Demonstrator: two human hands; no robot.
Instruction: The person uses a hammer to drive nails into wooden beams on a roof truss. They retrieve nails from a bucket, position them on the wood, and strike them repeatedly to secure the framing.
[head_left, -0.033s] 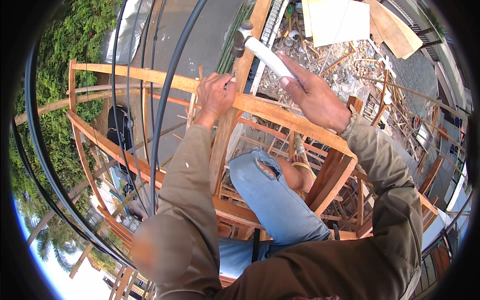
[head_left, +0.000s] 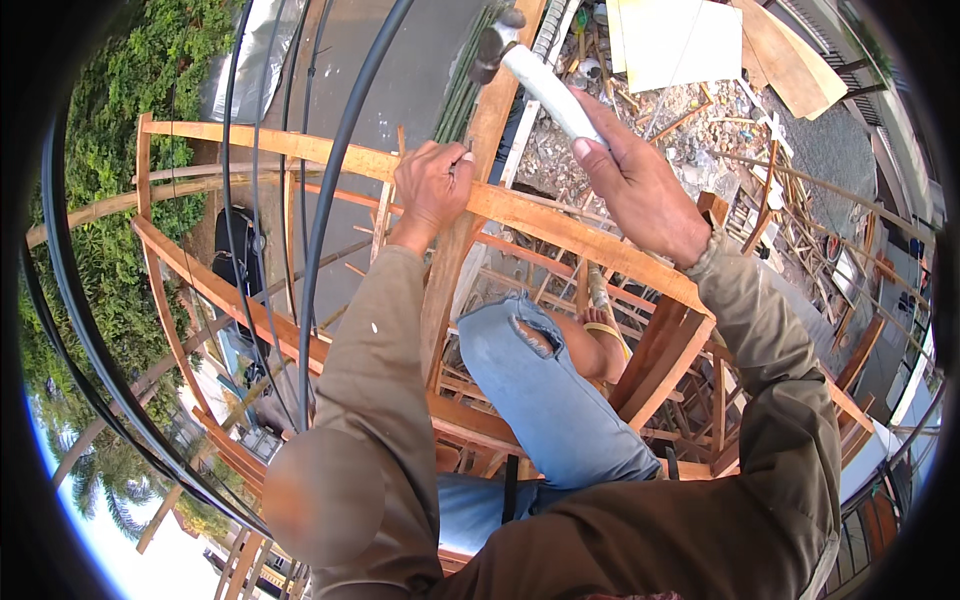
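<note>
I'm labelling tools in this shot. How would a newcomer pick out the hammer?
Find the long curved wooden rail crossing the frame. Above it, the right hand grips a pale handle, raised. The hammer ends in the only dark metal head, near the top edge.

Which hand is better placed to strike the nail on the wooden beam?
Probably the right hand: it grips the hammer, raised above the beam. The left hand rests on the beam and appears to pinch a nail.

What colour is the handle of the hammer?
The hammer handle is white or very pale grey, gripped by the right hand; its head is dark. The head view shows it.
</note>
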